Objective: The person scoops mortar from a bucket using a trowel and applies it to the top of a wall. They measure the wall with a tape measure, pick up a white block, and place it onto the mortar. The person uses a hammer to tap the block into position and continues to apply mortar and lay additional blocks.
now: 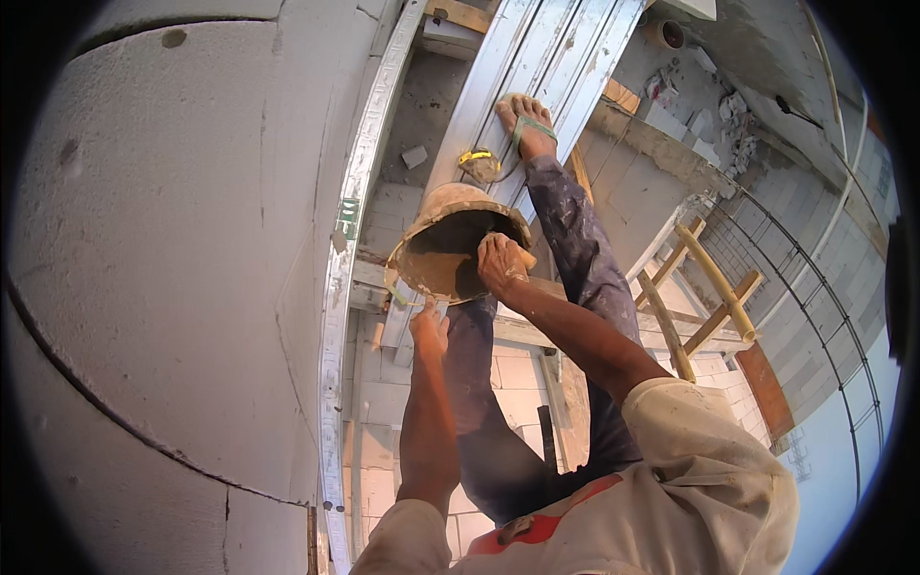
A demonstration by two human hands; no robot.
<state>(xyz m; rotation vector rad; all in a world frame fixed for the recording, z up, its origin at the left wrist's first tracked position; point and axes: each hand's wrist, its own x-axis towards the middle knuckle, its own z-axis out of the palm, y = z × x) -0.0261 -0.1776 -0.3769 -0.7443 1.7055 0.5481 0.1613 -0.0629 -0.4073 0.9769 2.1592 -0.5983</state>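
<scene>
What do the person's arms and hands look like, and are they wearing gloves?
No gloves: the left hand and right hand are both bare. The loose, pale beige sleeves are short and wrinkled, leaving the forearms uncovered. I can't see a watch or bracelet on either wrist.

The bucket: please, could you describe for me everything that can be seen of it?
The bucket is round, dull brown, probably plastic, its rim crusted with dried grey material. It is tilted, its mouth towards the wearer, above the metal planks; what supports it is hard to tell. Inside are tan and darker grey areas. The left hand is at the near rim; the right hand, at the mouth's right side, closes around what looks like a tan handle.
</scene>
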